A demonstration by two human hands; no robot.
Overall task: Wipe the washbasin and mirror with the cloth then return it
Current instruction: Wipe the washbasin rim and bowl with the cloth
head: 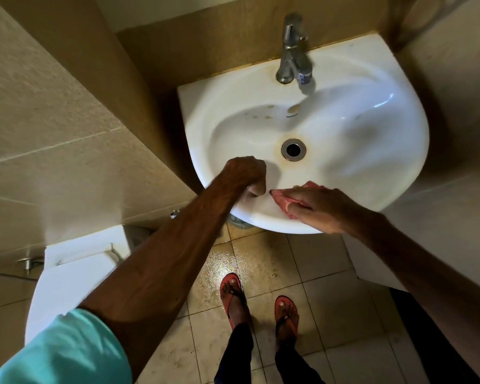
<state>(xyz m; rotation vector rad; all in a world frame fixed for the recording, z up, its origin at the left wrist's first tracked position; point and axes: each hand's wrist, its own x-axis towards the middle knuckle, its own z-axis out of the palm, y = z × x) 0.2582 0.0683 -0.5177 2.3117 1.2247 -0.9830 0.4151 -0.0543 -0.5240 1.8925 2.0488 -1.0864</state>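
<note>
Pinkish-red cloth (281,199) lies on the front rim of the white ceramic washbasin (197,126), on the side nearest me and right of centre. The right hand (319,207) is spread over it with fingers nearly straight, pressing it flat rather than clutching it. I judge that suits a sweep along the rim, since a flat palm puts more fabric on the surface.

The left hand (243,174) is a clenched fist set on the rim just beside the cloth, with nothing visible inside it. It looks like a brace for leaning in over the bowl (a guess from the straight arm).

Brownish staining rings the drain (293,149), and a few spots sit on the back slope below the chrome tap (293,51), so I judge the bowl is not yet done.

The mirror is out of view, so I can't say anything of its condition. By my reading the task is early: rim in hand, then bowl, mirror and the cloth's return to follow.

Floor tiles (222,261) under the basin shine wet, which is a slip risk in flip-flops (232,295).
</note>
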